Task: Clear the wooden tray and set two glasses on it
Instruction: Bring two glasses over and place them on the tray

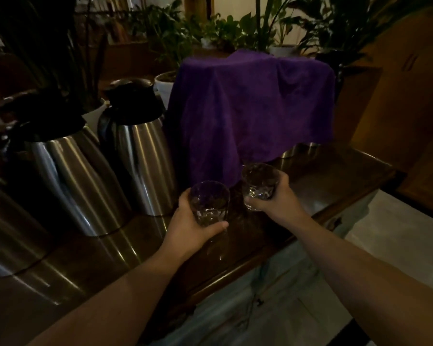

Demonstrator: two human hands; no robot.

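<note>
**Two glasses in hand, tray not in sight**

My left hand (pixel 190 228) is wrapped around one faceted glass (pixel 210 203); my right hand (pixel 273 196) grips the other glass (pixel 259 182). Both sit just above the dark worktop (pixel 335 181), near its front edge, ahead of a purple cloth (pixel 250 108) draped over something. Steel flasks (pixel 140 156) crowd the left end. I can't make out a wooden tray here. In this dim light I judge the risks as clinking the glasses together, knocking a flask, or setting one down too near the front edge.
</note>
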